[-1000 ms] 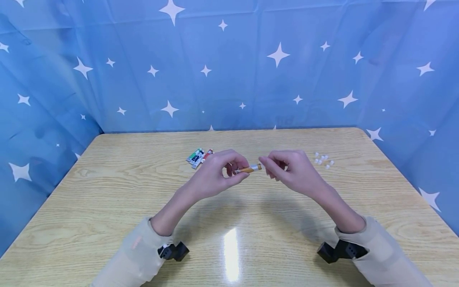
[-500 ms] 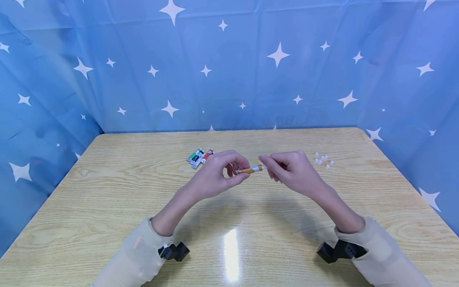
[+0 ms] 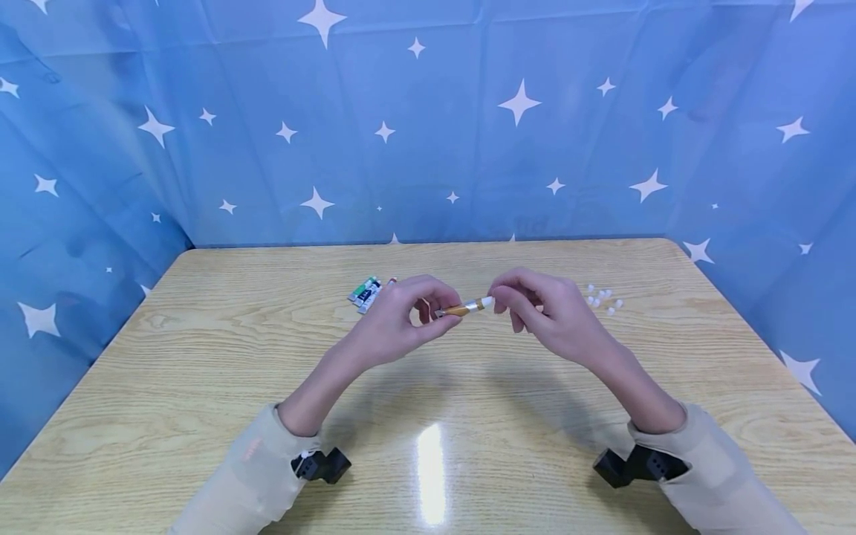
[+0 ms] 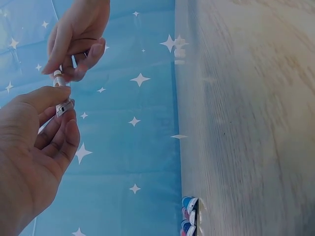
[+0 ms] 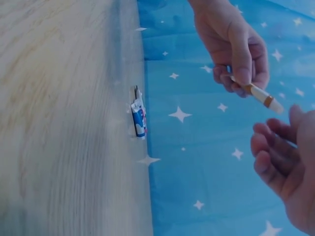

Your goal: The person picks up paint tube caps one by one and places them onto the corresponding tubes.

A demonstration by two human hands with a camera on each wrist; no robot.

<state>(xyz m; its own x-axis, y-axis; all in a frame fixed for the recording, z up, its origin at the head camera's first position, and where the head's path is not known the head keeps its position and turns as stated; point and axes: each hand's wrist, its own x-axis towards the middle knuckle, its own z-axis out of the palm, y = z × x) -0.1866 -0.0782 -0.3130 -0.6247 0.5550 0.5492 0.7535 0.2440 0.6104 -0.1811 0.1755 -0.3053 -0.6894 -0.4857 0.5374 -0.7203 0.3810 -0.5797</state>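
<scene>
My left hand pinches an orange-brown and silver paint tube between thumb and fingers, its body pointing right above the table. A white cap sits at the tube's right end. Close beside that cap is my right hand, its fingers loosely bent. The right wrist view shows a small gap between the cap and the fingertips of the right hand. In the left wrist view, the left hand's fingers cover part of the tube.
Several paint tubes, one green, lie together on the wooden table behind the left hand. Several small white caps are scattered to the right of the right hand. A blue star-patterned curtain hangs behind the table.
The right hand's fingers, earlier closed at the tube's end, have loosened and shifted slightly up and right. The white cap now shows on the tube, which has tilted up a little.
</scene>
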